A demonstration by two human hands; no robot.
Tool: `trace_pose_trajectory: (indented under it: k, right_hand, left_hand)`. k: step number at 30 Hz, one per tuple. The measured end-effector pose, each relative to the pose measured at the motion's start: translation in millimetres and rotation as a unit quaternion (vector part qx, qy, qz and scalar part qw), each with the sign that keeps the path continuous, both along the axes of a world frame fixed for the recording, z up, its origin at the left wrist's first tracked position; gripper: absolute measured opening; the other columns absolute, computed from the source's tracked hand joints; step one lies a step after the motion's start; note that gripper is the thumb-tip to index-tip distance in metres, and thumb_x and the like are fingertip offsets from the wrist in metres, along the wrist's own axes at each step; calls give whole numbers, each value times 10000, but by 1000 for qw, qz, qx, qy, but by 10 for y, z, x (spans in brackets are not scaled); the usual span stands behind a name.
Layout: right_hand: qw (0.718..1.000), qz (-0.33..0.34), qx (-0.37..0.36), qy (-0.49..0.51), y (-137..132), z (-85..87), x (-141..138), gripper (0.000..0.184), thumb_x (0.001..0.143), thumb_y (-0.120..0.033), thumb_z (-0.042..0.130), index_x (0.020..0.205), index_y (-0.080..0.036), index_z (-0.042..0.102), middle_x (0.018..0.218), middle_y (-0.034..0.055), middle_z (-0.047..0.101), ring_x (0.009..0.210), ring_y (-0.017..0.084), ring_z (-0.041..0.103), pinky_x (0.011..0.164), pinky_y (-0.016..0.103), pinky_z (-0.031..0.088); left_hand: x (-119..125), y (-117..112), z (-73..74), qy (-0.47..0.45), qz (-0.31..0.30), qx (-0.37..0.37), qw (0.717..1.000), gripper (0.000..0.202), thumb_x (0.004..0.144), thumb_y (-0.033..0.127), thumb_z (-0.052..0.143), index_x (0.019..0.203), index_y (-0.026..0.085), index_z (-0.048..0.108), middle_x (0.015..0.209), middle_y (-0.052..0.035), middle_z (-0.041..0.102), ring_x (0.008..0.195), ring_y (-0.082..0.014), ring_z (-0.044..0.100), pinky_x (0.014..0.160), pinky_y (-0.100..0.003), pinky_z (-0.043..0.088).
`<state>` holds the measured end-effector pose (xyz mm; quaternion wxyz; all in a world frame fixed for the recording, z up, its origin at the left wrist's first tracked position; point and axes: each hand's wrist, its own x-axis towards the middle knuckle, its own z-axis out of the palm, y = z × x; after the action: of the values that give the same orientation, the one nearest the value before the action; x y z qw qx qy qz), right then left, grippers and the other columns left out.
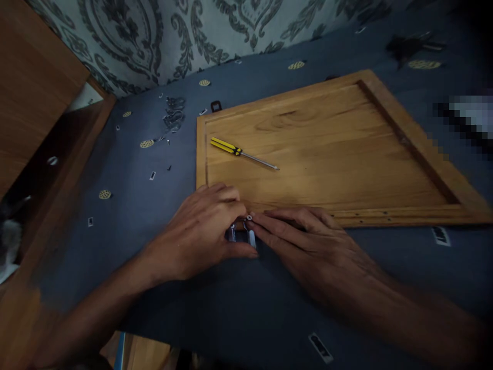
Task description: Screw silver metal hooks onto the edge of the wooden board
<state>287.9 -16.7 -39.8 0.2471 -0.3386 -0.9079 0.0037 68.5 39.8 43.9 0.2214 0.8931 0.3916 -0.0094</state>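
Note:
Both my hands meet at the front left edge of a framed wooden panel (319,154) lying on blue cloth. My left hand (208,226) is closed around a small bright metal fitting (251,238) at that edge, the thumb below it. Most of the fitting is hidden by fingers. A screw (249,218) shows its cross-slotted head on the fitting. My right hand (304,234) has its fingertips pressed together against the screw; its thumb is hidden. On the panel, behind my hands, lies a yellow and black screwdriver (227,146).
Several metal fittings (174,114) lie piled at the back left, with loose screws (168,167) nearer. A brown loop (216,106) sticks out at the panel's far edge. A wooden cabinet (38,103) borders the left; a blurred dark tool (412,46) lies back right.

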Motion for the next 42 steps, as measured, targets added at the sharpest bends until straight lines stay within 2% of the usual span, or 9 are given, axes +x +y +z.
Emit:
trace_pose_trajectory:
  k: [12, 18, 21, 26, 28, 30, 33, 37, 42]
  right_hand:
    - [1000, -5, -4, 0, -8, -56, -9, 489, 978, -72, 405, 1398, -169, 635, 1327, 76, 734, 1199, 274, 624, 968, 452, 491]
    - [1000, 14, 14, -21, 32, 16, 1, 444, 971, -65, 454, 1362, -116, 659, 1285, 91, 751, 1161, 257, 637, 923, 427, 521]
    - [999, 13, 35, -7, 22, -36, -17, 482, 931, -31, 462, 1367, -106, 652, 1291, 105, 746, 1155, 247, 629, 933, 424, 527]
    - [998, -18, 55, 33, 15, -191, -64, 558, 888, 7, 426, 1379, -148, 641, 1284, 87, 750, 1184, 230, 621, 962, 417, 521]
    - [997, -16, 65, 30, 27, -200, -67, 559, 878, 0, 442, 1375, -156, 645, 1264, 78, 757, 1164, 220, 632, 948, 408, 533]
    - [997, -14, 67, 19, 36, -168, -57, 548, 886, -9, 453, 1374, -163, 648, 1254, 73, 761, 1152, 214, 639, 938, 407, 542]
    - [998, -6, 59, 1, 44, -88, -33, 515, 928, -37, 461, 1395, -160, 639, 1296, 80, 748, 1173, 217, 637, 931, 409, 546]
    - [999, 6, 50, -19, 49, -44, -13, 477, 960, -56, 463, 1386, -164, 648, 1332, 88, 734, 1194, 229, 638, 920, 423, 548]
    - [999, -6, 51, -1, 48, -61, -26, 450, 990, -58, 422, 1372, -141, 646, 1338, 94, 730, 1182, 233, 636, 943, 428, 532]
  left_hand:
    - [-14, -8, -29, 6, -1, 14, 1000, 351, 811, 463, 860, 870, 167, 680, 968, -47, 662, 962, -249, 614, 812, -379, 460]
    - [-55, -3, 2, 11, -5, 41, 999, 377, 833, 517, 825, 886, 173, 681, 963, -48, 670, 961, -246, 615, 826, -378, 466]
    - [-184, 72, 59, -3, 0, 52, 999, 405, 823, 531, 831, 977, 180, 699, 1009, -49, 694, 1002, -249, 642, 842, -370, 483]
    - [-303, 348, 82, -57, 76, 93, 991, 139, 981, 309, 655, 1048, 199, 706, 1006, -38, 718, 982, -221, 668, 862, -368, 518]
    - [-257, 488, 29, -56, 99, 150, 982, 173, 1007, 222, 559, 1114, 192, 693, 1087, -64, 717, 1066, -241, 646, 956, -418, 522]
    - [-185, 620, -42, -31, 85, 198, 976, 240, 999, 157, 515, 1172, 178, 680, 1166, -88, 704, 1117, -262, 613, 1028, -475, 504]
    - [-103, 763, -143, 12, 84, 255, 963, 357, 984, 99, 462, 1273, 174, 658, 1395, -134, 613, 1293, -311, 513, 1082, -523, 461]
    - [-103, 837, -200, 65, 60, 249, 964, 334, 961, 92, 471, 1201, 172, 688, 1259, -122, 670, 1235, -316, 526, 1072, -514, 442]
    - [-173, 826, -188, 70, 69, 226, 969, 199, 967, 174, 535, 1061, 147, 708, 1083, -114, 698, 1093, -306, 573, 1007, -465, 465]
